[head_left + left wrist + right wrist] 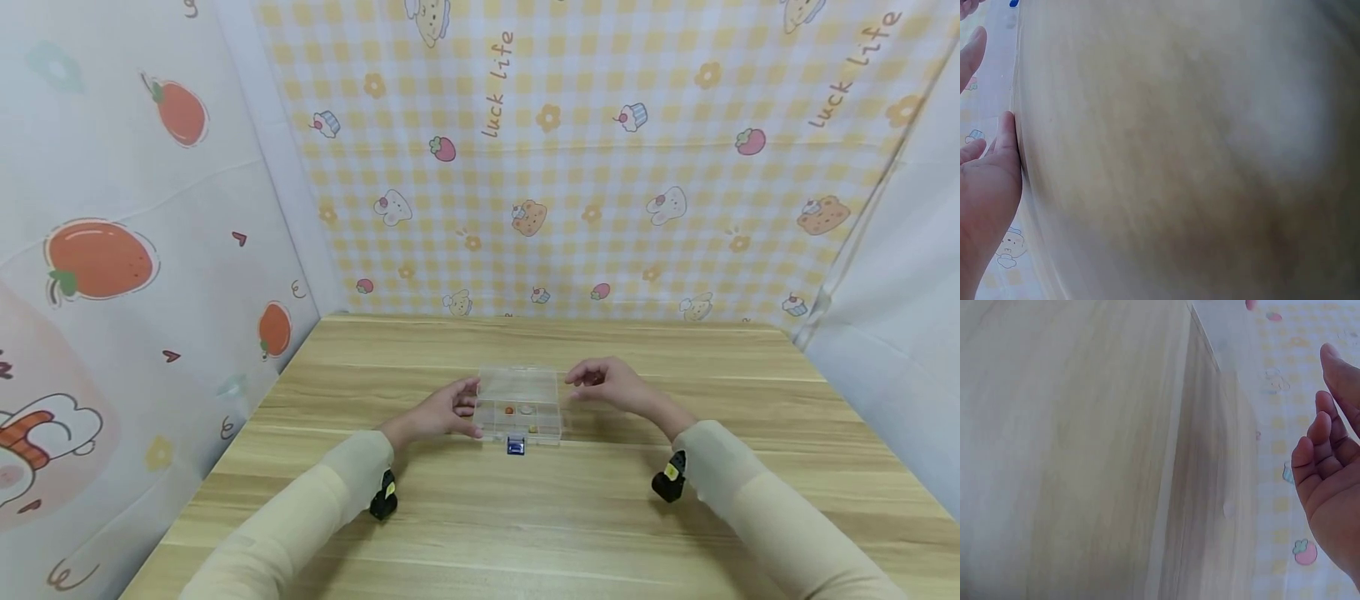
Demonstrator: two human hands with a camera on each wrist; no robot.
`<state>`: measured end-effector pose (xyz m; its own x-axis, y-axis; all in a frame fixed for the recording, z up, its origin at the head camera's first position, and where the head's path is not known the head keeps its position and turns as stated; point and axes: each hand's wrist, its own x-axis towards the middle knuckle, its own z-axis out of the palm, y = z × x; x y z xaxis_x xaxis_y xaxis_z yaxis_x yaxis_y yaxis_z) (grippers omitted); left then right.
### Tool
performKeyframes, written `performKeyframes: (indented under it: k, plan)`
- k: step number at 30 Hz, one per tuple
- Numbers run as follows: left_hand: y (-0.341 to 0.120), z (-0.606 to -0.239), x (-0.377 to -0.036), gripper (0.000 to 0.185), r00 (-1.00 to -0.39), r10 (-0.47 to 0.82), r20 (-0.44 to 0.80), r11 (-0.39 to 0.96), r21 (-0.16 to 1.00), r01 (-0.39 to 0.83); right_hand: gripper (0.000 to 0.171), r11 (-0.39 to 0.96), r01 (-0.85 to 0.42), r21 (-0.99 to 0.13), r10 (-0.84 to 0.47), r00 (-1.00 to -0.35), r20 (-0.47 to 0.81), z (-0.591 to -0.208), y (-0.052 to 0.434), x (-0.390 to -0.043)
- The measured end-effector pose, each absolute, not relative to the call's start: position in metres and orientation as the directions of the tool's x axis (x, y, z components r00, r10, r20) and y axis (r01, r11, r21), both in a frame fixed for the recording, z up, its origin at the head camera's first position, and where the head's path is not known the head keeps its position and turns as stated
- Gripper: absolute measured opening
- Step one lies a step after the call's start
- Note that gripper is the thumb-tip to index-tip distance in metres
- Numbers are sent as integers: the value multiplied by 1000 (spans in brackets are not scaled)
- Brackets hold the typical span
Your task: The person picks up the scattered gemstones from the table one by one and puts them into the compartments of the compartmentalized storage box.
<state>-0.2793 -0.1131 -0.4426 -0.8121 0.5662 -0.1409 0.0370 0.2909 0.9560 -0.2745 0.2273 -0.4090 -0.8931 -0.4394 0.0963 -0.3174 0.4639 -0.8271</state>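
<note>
A clear plastic compartment box (486,414) lies on the table with its lid (517,385) swung back. At its front edge is a blue latch (516,447). Inside are a small orange piece (509,410), a pale round piece (527,409) and a small yellow piece (533,429), in separate compartments. My left hand (444,410) lies along the box's left side, thumb by the front corner and fingers relaxed. To the right of the box, my right hand (609,385) hovers with loosely bent fingers, and its palm (1335,500) shows nothing held in the right wrist view.
The wooden table (570,517) stretches around the box on every side. Behind it hangs a yellow checked cloth (585,183), with a fruit-printed cloth (217,183) on the left and a white one (900,300) on the right. Each wrist wears a black camera mount (670,479).
</note>
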Motion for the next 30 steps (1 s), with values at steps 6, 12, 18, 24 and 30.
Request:
performKeyframes:
  k: [6,12,18,24,30]
  plan:
    - [-114,-445,-280,100,-817,559,-141,291,956,34,27,451,-310,-837,-432,-897,99,-411,240,-278]
    - [-115,-444,-279,100,-817,558,-142,293,956,34,28,465,-257,-848,-405,-913,54,-414,251,-280]
    - [-115,-444,-279,100,-814,564,-141,295,955,38,34,461,-238,-855,-409,-912,33,-415,264,-280]
    - [-115,-443,-277,100,-811,566,-145,298,954,37,36,518,-234,-823,-394,-919,13,-421,278,-281]
    - [-115,-441,-276,100,-813,563,-147,303,952,38,37,485,-196,-852,-412,-911,-25,-426,288,-284]
